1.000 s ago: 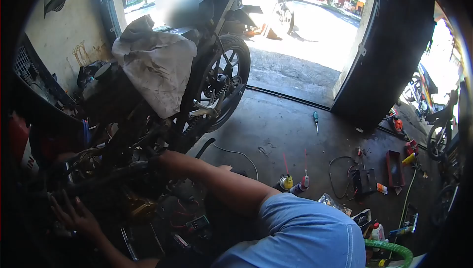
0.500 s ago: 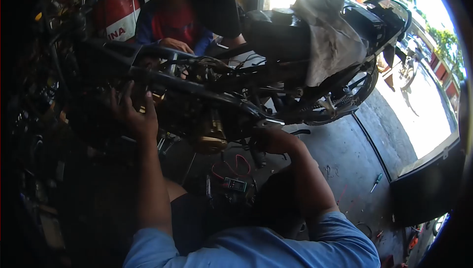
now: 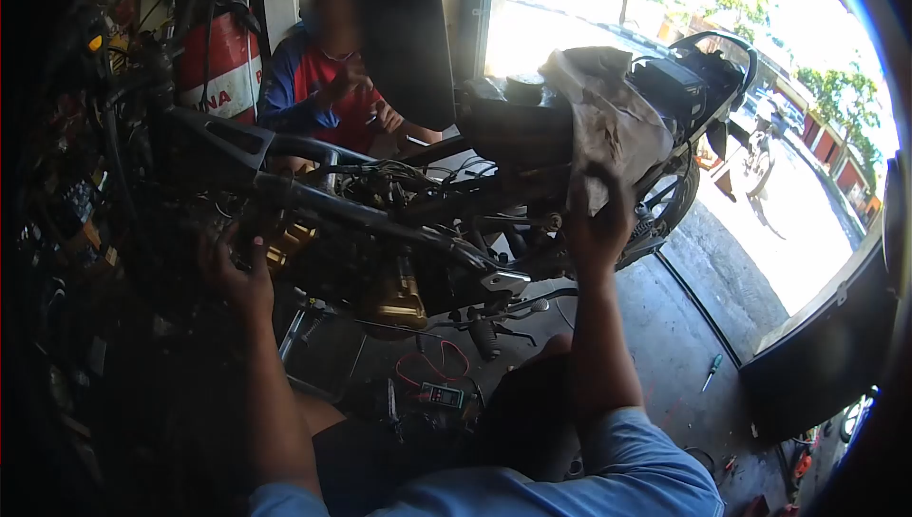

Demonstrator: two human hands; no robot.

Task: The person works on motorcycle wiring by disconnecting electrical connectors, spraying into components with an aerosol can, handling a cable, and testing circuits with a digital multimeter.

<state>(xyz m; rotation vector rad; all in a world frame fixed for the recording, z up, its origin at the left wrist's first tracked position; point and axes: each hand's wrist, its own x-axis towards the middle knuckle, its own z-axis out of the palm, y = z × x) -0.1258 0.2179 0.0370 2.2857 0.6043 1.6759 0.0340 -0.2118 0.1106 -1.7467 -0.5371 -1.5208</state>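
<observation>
A partly stripped motorcycle stretches across the view, with its bare black frame [image 3: 351, 203] exposed. My left hand [image 3: 239, 279] is at the front of the engine, fingers apart, beside a gold-coloured part [image 3: 290, 246]; whether the fingertips touch anything is lost in shadow. In front of a wrinkled grey cloth [image 3: 622, 104] draped over the rear section, my right hand [image 3: 603, 227] is raised with thumb and fingers apart. Nothing shows in it, and I cannot tell if it touches the cloth. Lower down, the gold engine cover [image 3: 401, 303] sits above a footpeg [image 3: 484, 338].
Across the motorcycle sits another person [image 3: 318, 89] in a red and blue shirt, hands raised. A multimeter [image 3: 442, 394] with a red lead lies on the floor before me. A screwdriver [image 3: 712, 373] lies to the right, near a black box-like object [image 3: 826, 327]. A red and white drum [image 3: 220, 66] stands behind.
My right hand has moved up from the lower frame near the footpeg to the cloth. My left hand stays by the engine front. The other person's hands have lifted, and the view has shifted.
</observation>
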